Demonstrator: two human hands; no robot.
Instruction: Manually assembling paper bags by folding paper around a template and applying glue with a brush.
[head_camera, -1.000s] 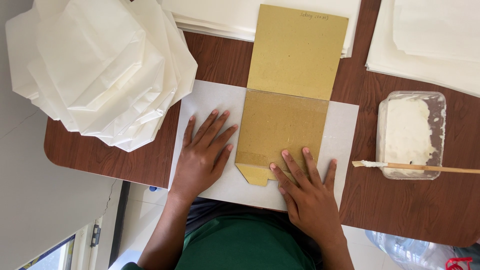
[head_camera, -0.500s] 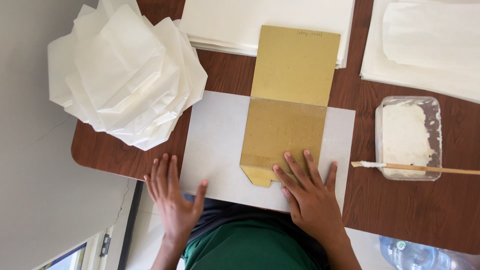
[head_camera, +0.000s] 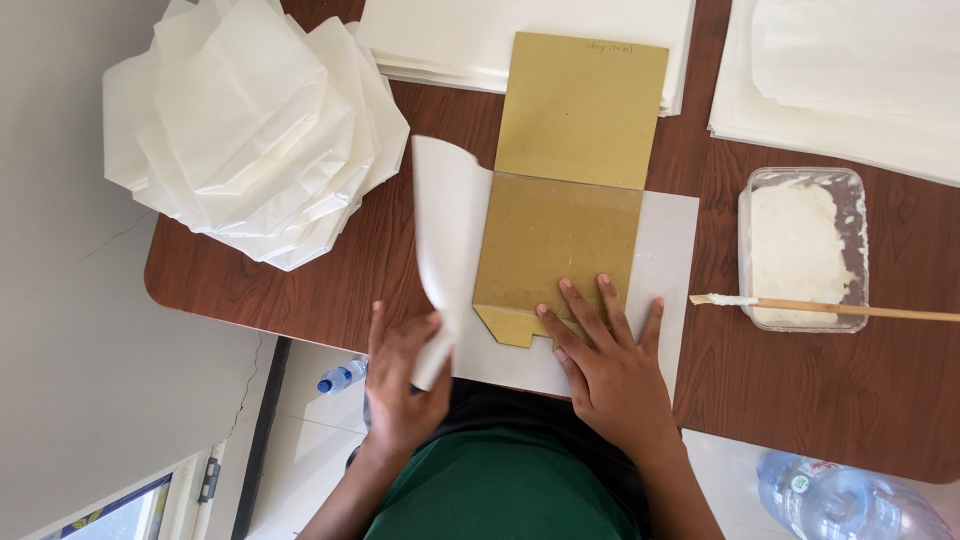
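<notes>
— Where is the white paper sheet (head_camera: 455, 235) in relation to the grip?

— Its near left corner is pinched in the left hand (head_camera: 405, 385); the rest rises up and away from that grip, curling rightward over the brown cardboard template (head_camera: 555, 250). The sheet's long axis runs across the worktop (head_camera: 250, 290), passing under the template.

— And the other hand?

— The right hand (head_camera: 610, 375) lies flat, fingers spread, pressing the template's near edge onto the sheet, just right of the left grip. It grips nothing.

— What else is about?

— A glue tub (head_camera: 800, 245) with a brush (head_camera: 830, 308) across it lies further right; folded white paper bags (head_camera: 250, 140) are piled beyond the left hand.
</notes>
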